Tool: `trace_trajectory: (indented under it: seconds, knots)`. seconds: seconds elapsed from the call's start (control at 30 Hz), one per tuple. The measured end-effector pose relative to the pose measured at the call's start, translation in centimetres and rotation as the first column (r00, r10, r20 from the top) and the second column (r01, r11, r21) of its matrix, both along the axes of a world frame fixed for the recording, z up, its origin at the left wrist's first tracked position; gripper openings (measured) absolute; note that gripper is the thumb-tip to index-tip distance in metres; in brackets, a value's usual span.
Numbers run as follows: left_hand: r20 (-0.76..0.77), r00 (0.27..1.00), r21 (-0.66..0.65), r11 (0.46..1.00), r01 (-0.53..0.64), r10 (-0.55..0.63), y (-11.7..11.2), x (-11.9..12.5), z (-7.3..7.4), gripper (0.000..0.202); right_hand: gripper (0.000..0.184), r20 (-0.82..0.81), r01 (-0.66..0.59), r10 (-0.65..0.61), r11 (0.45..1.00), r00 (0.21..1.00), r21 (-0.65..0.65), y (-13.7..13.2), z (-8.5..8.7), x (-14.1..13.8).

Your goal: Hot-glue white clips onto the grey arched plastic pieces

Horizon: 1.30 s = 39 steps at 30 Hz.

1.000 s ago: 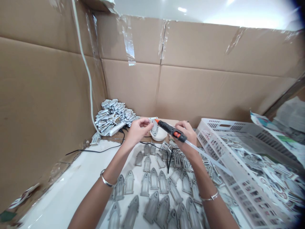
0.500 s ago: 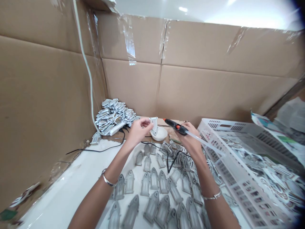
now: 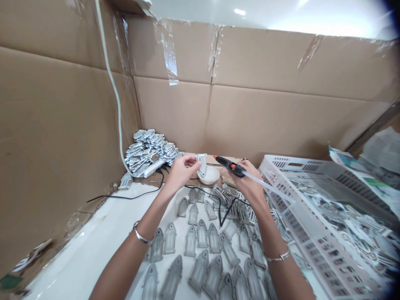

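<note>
My left hand [image 3: 184, 173] pinches the side of a small white upright piece [image 3: 202, 163], which stands on a round white base [image 3: 208, 176]. My right hand [image 3: 248, 179] grips a black and orange hot glue gun [image 3: 229, 166]. Its nozzle points left, a little apart from the white piece, and a clear glue stick [image 3: 268, 187] runs back past my wrist. Below my forearms, several grey arched cutouts [image 3: 193, 241] lie in rows on a white table [image 3: 87, 258].
A heap of white and grey pieces [image 3: 150, 152] and a white power strip [image 3: 153, 168] sit at the back left, with black cable [image 3: 131, 195] nearby. A white plastic crate [image 3: 312, 208] full of pieces stands to the right. Cardboard walls [image 3: 250, 116] rise behind.
The glue gun has drawn back to the right, away from the white piece, and turned. My right hand has risen slightly. My left hand has barely moved.
</note>
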<state>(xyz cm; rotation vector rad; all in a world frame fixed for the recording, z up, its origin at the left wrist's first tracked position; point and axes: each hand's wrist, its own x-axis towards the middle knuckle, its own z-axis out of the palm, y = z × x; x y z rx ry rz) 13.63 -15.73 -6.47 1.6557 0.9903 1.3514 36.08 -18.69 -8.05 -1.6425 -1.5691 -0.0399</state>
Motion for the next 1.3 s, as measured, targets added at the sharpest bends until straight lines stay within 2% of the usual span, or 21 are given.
trace_trajectory:
  seconds: [0.2,0.53,0.73,0.93,1.3]
  knots:
    - [-0.024,1.0,0.005,1.0,-0.007,0.008,-0.08,-0.05,-0.04,0.02,0.02,-0.011,0.007,-0.008,0.999,1.0,-0.039,0.02,0.03,-0.01]
    - [-0.045,0.999,0.004,1.0,0.0,0.0,-0.01,-0.09,-0.06,0.02,0.028,-0.029,0.011,-0.012,1.0,1.0,-0.023,0.07,0.0,-0.01]
    - [-0.042,0.999,0.012,1.0,0.001,-0.001,0.03,-0.08,-0.1,0.02,0.027,-0.026,-0.04,0.04,0.999,0.999,0.026,-0.07,-0.02,-0.06]
    - [-0.058,0.998,0.004,1.0,0.022,-0.022,-0.06,-0.04,-0.05,0.022,0.025,-0.03,-0.017,0.016,1.0,0.999,-0.015,-0.09,0.05,-0.12]
    - [-0.052,0.998,-0.009,0.999,0.041,-0.041,0.12,0.04,-0.29,0.023,0.024,0.009,-0.028,0.028,0.999,1.0,0.027,0.08,-0.14,-0.01]
